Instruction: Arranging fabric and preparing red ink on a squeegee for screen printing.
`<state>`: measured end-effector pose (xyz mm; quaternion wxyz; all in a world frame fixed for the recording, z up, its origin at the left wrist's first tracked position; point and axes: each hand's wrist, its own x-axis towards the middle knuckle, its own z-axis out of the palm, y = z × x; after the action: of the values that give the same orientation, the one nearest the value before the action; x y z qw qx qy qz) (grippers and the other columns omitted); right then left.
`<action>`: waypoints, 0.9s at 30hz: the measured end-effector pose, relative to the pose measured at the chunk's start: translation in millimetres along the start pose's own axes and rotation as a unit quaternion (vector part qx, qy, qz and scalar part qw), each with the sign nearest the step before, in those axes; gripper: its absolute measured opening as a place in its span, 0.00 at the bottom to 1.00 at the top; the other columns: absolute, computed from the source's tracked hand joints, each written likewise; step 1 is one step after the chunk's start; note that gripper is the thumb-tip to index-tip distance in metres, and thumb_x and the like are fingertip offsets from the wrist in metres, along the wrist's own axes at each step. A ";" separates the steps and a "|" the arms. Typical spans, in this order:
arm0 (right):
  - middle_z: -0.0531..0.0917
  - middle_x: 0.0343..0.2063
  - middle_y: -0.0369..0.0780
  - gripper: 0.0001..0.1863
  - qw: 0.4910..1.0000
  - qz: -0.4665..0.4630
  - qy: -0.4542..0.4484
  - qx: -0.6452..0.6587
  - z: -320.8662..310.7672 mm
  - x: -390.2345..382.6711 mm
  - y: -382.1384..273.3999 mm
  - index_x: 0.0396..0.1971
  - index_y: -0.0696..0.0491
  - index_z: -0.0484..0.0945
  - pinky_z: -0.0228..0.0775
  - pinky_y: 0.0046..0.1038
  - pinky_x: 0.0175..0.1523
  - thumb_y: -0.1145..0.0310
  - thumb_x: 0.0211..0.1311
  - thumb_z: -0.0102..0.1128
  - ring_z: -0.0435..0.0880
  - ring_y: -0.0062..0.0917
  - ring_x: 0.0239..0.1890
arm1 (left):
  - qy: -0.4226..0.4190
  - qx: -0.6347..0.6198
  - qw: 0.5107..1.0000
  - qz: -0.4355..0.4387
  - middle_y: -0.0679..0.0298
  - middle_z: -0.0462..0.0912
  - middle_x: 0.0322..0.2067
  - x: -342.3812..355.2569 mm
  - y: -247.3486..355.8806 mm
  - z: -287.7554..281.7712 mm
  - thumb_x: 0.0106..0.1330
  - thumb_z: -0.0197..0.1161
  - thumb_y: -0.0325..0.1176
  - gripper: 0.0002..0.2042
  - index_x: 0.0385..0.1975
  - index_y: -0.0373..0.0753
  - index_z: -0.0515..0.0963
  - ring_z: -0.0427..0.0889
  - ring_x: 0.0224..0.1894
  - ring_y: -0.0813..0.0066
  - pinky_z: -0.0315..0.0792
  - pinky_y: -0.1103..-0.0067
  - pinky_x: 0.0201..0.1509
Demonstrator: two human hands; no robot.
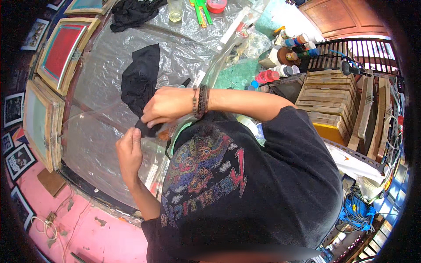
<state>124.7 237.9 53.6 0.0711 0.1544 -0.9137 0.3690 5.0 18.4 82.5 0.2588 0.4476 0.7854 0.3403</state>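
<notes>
A black piece of cloth (pixel 138 74) lies crumpled on the plastic-covered work surface (pixel 96 140), its lower part gathered between my two hands. My left hand (pixel 130 148) pinches the cloth's lower corner from the left, thumb upward. My right hand (pixel 167 105), with dark bracelets at the wrist, reaches over from the right and grips the same lower part, fingers curled down onto it; my fingers partly hide what exactly they hold there.
Framed screens (pixel 61 55) lean along the left side. Black cloth (pixel 133 13), a jar (pixel 174 11), squeegees (pixel 199 11) and a red tape roll (pixel 215 5) sit at the back. Several paint pots (pixel 267 76) line the right, beside stacked wooden frames (pixel 324 103).
</notes>
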 end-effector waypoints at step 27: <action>0.79 0.27 0.45 0.10 0.999 -0.039 0.009 0.032 4.1 40.0 6.0 0.34 0.57 0.80 0.72 0.41 0.36 0.65 0.61 0.63 0.81 0.44 0.32 | 0.137 0.013 0.988 -0.073 0.48 0.72 0.18 -13.0 -4.3 2.0 0.74 0.54 0.44 0.20 0.26 0.32 0.75 0.75 0.21 0.55 0.67 0.65 0.29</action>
<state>84.9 230.0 56.5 0.0883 0.1889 -0.8942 0.3961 10.2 6.0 79.3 0.1672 0.3420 0.8482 0.3684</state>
